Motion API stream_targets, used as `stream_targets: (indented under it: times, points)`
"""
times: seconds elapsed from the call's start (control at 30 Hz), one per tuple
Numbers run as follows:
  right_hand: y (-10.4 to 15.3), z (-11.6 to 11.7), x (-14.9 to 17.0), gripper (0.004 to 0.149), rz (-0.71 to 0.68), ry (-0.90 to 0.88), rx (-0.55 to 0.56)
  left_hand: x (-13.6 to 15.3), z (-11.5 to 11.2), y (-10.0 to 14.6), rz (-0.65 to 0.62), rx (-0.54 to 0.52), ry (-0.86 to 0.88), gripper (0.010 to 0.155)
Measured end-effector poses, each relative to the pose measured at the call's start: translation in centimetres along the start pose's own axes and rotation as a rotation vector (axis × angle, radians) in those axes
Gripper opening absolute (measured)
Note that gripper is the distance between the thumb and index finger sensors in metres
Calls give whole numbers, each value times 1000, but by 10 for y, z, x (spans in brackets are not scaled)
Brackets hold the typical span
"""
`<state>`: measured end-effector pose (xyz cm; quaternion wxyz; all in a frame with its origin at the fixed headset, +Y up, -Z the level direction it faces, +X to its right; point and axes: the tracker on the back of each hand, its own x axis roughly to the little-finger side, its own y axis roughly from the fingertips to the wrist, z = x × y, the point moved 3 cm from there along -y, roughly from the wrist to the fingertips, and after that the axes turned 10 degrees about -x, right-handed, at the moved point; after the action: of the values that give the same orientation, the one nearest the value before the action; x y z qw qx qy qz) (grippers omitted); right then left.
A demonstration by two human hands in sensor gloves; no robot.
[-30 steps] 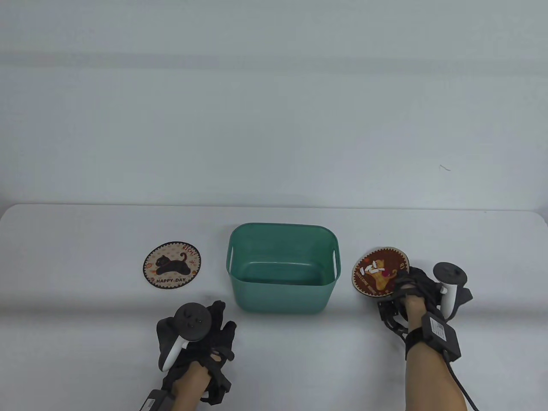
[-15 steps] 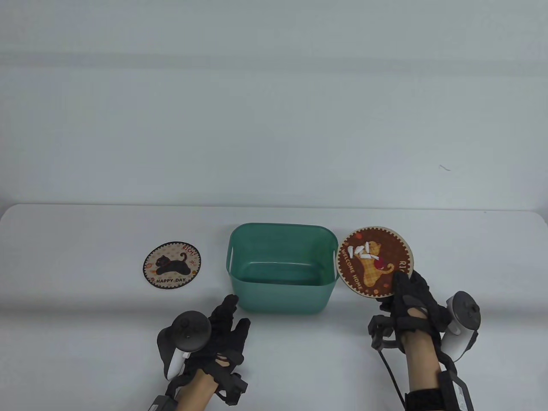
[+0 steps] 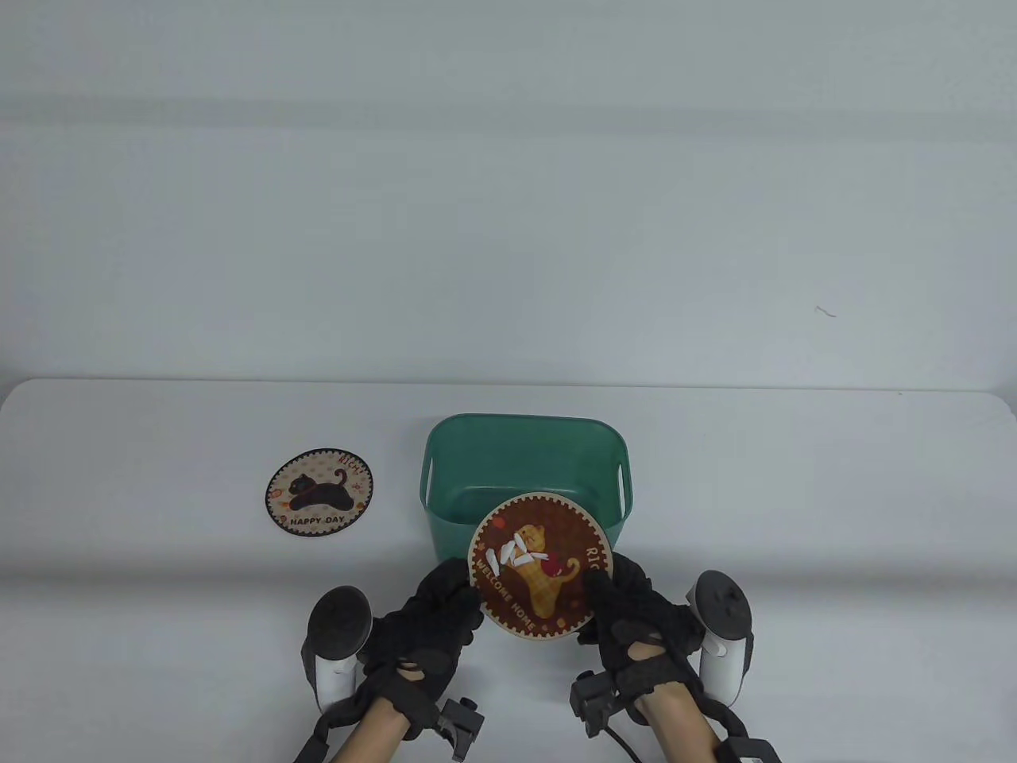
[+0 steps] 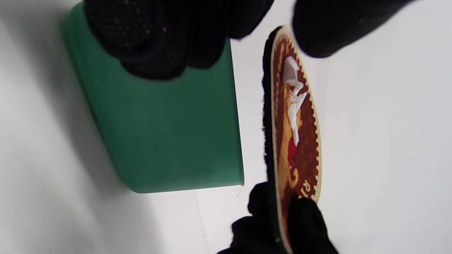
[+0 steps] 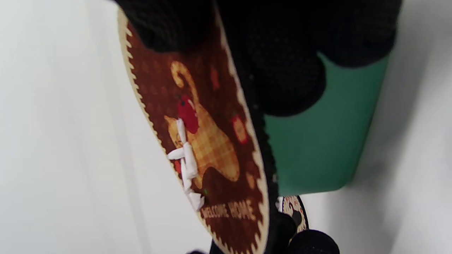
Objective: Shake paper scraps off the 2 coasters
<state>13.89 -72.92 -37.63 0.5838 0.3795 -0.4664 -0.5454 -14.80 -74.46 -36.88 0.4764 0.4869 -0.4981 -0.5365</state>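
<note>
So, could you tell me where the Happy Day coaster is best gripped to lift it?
Probably at its rim. The Happy Day coaster lies flat and thin on the table, with no handle. Its left and near edges are free; the green bin stands off to its right.

Left hand (image 3: 429, 624) and right hand (image 3: 636, 620) face each other, raised side by side, fingers curled inward, each thumb on top, pinching between them
</note>
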Motion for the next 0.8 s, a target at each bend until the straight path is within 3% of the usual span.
stream_targets:
  times: [0.13, 0.3, 0.57, 0.8]
  points:
    - [-6, 8, -2, 43, 11, 36, -7, -6, 1, -10, 17, -1, -1, 48]
    - [-29, 3, -44, 55, -31, 213, -20, -42, 6, -37, 14, -52, -28, 44]
    - [-70, -11, -118, 43, -71, 363, 34, -100, 13, -87, 0, -123, -107, 43]
    - [-96, -16, -129, 41, 10, 600, 11, -102, 18, -117, 76, -116, -126, 42]
